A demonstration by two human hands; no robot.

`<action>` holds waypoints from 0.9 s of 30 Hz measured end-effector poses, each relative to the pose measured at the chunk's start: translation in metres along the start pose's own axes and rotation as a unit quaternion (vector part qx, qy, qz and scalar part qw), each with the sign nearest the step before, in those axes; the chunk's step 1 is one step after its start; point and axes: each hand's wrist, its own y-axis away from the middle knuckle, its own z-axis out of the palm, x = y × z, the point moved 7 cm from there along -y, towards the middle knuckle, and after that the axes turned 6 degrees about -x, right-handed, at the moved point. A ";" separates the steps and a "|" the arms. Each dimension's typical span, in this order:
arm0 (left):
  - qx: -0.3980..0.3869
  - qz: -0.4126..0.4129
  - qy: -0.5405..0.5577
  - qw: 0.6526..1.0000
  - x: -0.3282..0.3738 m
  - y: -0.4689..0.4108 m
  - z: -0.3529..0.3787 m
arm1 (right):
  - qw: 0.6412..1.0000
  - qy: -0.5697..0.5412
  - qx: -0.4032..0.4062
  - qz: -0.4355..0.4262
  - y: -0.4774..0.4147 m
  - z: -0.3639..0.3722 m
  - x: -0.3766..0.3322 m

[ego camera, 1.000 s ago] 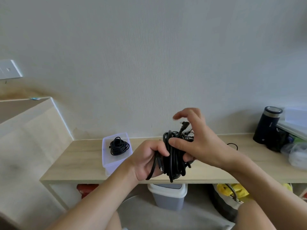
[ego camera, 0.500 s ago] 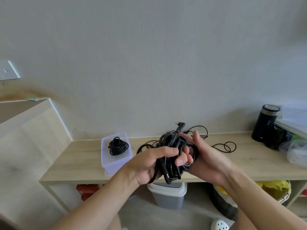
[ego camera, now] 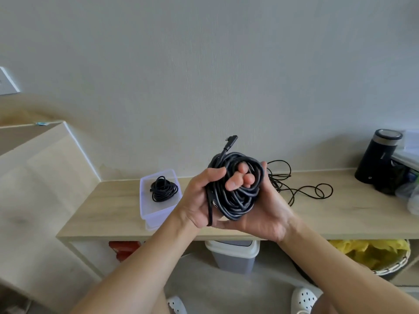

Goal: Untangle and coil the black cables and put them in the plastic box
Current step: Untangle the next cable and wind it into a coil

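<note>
Head view. A pale wall rose behind a long wooden bench [ego camera: 340, 214]. Above its front edge, the left hand [ego camera: 197, 200] closed its grip round the left side of the thick cable coil [ego camera: 240, 198], fingers curled over the strands. The right hand [ego camera: 265, 216] cradled the coil from beneath, its fingers [ego camera: 235, 183] hooked up through the centre. An angled plug [ego camera: 231, 142] stood free above the coil, and one tail hung down across the left palm.

The step in hand looked to be finishing the coil. The plug end would best be wrapped round the loops, with both grips tight so the stiff turns did not spring apart, before the carry left to the plastic box [ego camera: 156, 214]. That box sat on the bench left of the hands, with a smaller coiled cable [ego camera: 163, 189] already inside. Room beside it seemed tight for the bulkier bundle.

A thin cable [ego camera: 301, 191] lay loose and looped on the bench to the right, not yet coiled. A dark canister [ego camera: 376, 159] stood at the far right, well apart. A lidded bin [ego camera: 233, 252] stood below the bench.
</note>
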 end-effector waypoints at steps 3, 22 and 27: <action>0.011 0.005 0.023 1.000 0.000 -0.008 -0.020 | 0.999 -0.043 -0.010 0.004 -0.009 -0.010 -0.005; 0.083 -0.017 0.027 0.996 -0.042 -0.032 -0.197 | 0.996 0.015 0.086 -0.023 -0.050 -0.186 -0.035; 0.066 -0.017 -0.007 0.998 -0.051 -0.021 -0.226 | 0.982 0.169 0.080 0.015 -0.063 -0.200 -0.037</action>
